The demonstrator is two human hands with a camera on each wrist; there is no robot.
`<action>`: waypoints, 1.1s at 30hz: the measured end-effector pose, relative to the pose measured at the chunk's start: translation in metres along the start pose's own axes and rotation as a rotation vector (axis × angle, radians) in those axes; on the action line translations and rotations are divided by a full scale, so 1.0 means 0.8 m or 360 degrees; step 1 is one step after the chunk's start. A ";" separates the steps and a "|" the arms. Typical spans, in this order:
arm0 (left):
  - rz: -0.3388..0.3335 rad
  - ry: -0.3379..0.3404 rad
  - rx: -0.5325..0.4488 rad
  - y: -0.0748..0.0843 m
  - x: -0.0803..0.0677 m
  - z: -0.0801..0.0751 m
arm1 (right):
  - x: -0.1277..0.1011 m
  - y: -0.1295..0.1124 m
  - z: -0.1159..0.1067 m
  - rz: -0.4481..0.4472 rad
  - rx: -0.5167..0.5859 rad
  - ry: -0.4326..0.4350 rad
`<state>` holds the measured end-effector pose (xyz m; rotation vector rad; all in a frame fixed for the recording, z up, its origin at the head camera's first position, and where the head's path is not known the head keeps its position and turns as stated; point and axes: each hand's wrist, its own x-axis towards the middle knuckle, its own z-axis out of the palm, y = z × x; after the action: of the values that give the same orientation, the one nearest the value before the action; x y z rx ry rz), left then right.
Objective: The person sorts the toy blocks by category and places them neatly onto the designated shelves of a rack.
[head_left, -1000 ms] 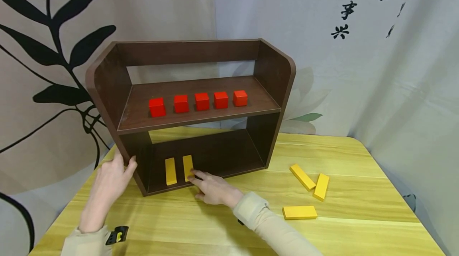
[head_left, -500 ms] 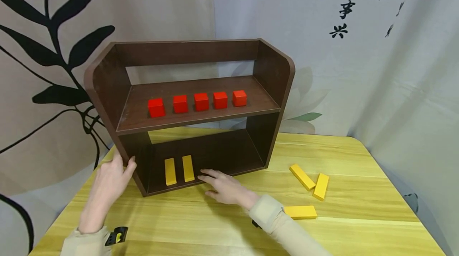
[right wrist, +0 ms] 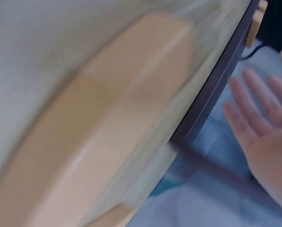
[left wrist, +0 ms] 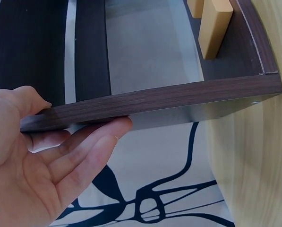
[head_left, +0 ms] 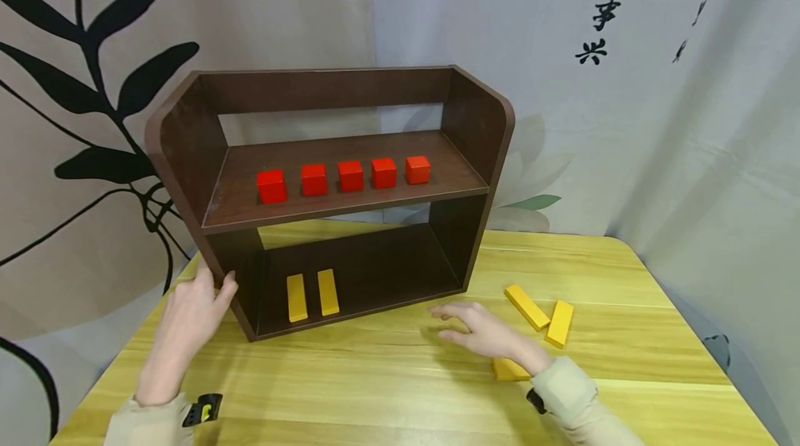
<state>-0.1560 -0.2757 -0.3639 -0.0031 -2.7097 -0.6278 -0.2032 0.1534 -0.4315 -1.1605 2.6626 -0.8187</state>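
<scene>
The front yellow block (head_left: pixel 509 369) lies long axis sideways on the table (head_left: pixel 350 390), below the wrist of the nearer right hand (head_left: pixel 480 331), whose extended fingers point left and hold nothing, while the left hand (head_left: pixel 194 312), well apart, pinches the shelf's left side (head_left: pixel 192 147).

The shelf unit (head_left: pixel 350 212) stands before me on the worktop (head_left: pixel 350 390), a curtain (head_left: pixel 562 105) behind both. On its upper board (head_left: pixel 375 143), five cubes (head_left: pixel 351 176) run in a row from left to right, gaps between them. In the lower compartment (head_left: pixel 400 262), two bars (head_left: pixel 328 292) sit apart, side by side, toward the left. My left hand (head_left: pixel 194 310) is around the edge of the left side panel (head_left: pixel 187 175); my right hand (head_left: pixel 484 329) is over the worktop, before the unit's right end. A loose pair of bars (head_left: pixel 559 324) lies to its right, a third bar (head_left: pixel 509 370) nearer me, partly beneath it.
</scene>
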 end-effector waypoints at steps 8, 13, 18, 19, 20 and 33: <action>0.0022 0.0030 0.0007 -0.001 0.000 -0.002 | -0.072 0.043 -0.027 0.0015 0.0241 -0.0136; 0.0018 0.0015 0.0001 0.000 0.000 -0.002 | -0.104 0.062 -0.032 -0.0004 0.0393 -0.0176; 0.0009 -0.0001 0.0003 0.000 0.001 -0.002 | -0.127 0.075 -0.034 -0.0068 0.0423 -0.0139; 0.0007 -0.0004 0.0003 0.000 0.001 -0.002 | -0.131 0.077 -0.034 -0.0069 0.0413 -0.0125; 0.0004 -0.0006 0.0003 0.000 0.001 -0.002 | -0.134 0.079 -0.035 -0.0075 0.0390 -0.0110; 0.0020 0.0012 0.0013 0.000 0.001 -0.001 | -0.154 0.096 -0.037 -0.0145 0.0240 -0.0039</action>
<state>-0.1566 -0.2763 -0.3626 -0.0154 -2.7028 -0.6121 -0.1755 0.2966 -0.4585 -1.2528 2.4946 -0.9946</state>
